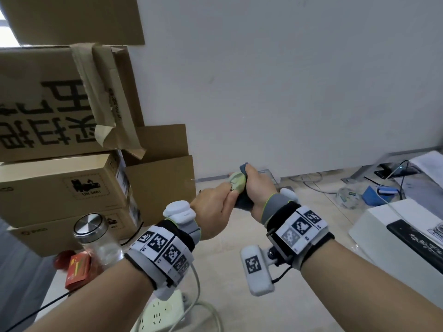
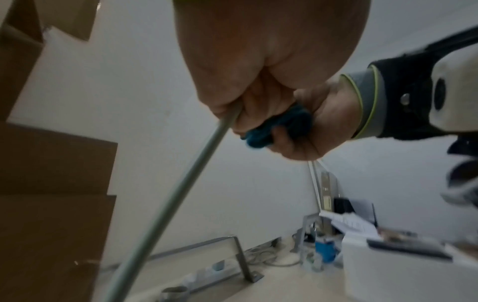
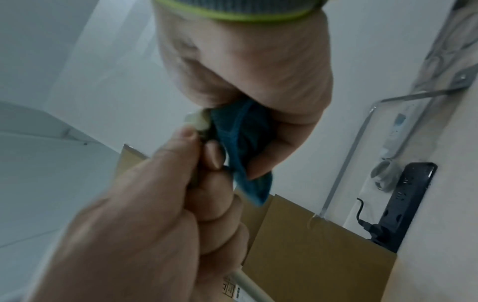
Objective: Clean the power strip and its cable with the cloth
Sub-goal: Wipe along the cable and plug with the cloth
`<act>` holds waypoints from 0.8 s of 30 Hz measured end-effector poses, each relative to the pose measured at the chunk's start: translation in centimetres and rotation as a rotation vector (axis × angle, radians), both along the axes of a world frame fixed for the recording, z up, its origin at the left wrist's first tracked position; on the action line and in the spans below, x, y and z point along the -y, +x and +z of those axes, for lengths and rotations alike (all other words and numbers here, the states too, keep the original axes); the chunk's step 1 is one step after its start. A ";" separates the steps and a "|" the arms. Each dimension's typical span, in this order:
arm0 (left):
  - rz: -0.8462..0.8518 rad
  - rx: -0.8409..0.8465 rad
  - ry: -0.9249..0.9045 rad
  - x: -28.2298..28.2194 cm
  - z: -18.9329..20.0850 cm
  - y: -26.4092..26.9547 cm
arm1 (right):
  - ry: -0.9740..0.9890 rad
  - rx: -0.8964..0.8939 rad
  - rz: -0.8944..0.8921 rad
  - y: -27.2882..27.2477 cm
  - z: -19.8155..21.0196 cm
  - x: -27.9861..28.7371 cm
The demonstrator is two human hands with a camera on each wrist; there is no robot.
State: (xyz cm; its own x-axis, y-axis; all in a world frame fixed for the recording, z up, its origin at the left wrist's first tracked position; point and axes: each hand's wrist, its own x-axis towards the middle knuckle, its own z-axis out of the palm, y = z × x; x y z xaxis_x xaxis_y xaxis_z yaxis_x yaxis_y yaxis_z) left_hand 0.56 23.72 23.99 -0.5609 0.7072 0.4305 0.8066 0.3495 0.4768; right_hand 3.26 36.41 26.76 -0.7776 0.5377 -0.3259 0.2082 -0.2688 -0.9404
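Head view: right hand clenching blue cloth around pale plug; plug prongs hidden. Left hand pinching cable at 8 o'clock of plug. Cable trailing down toward 6 o'clock. White power strip lying on floor beneath left wrist, partly cut off.

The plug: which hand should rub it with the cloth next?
Probably the right hand: it already grips the blue cloth against the plug, while the left hand holds the cable.
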 end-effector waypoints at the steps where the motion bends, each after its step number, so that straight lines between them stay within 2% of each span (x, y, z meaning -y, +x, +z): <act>1: -0.006 0.068 0.033 -0.1 0.0 0.1 | 0.008 -0.047 -0.079 0.0 0.3 -0.2; 3: -0.008 0.331 0.164 -0.3 0.0 0.4 | 0.064 -0.226 -0.142 0.6 0.9 -0.4; 6: 0.004 0.816 0.353 -0.4 0.3 1.0 | 0.304 -0.313 0.132 2.2 0.6 0.7; 8: -0.001 0.938 0.391 -0.5 0.6 1.2 | 0.529 -0.340 0.270 2.5 -0.5 1.0; 11: -0.052 1.004 0.390 -0.7 1.2 1.3 | 0.628 -0.361 0.174 2.1 -1.4 0.7; 13: -0.060 0.907 0.326 -0.8 1.2 1.3 | 0.638 -0.276 0.137 1.9 -1.3 0.6; 16: -0.056 0.591 0.206 -0.8 0.3 1.0 | 0.623 -0.179 0.139 1.2 -1.1 0.5; 19: -0.031 0.379 0.102 -0.7 -0.6 0.5 | 0.395 -0.159 0.149 0.3 -1.0 0.6; 24: -0.067 0.216 -0.001 0.3 -1.8 0.1 | 0.046 -0.037 0.124 -0.2 -1.2 0.8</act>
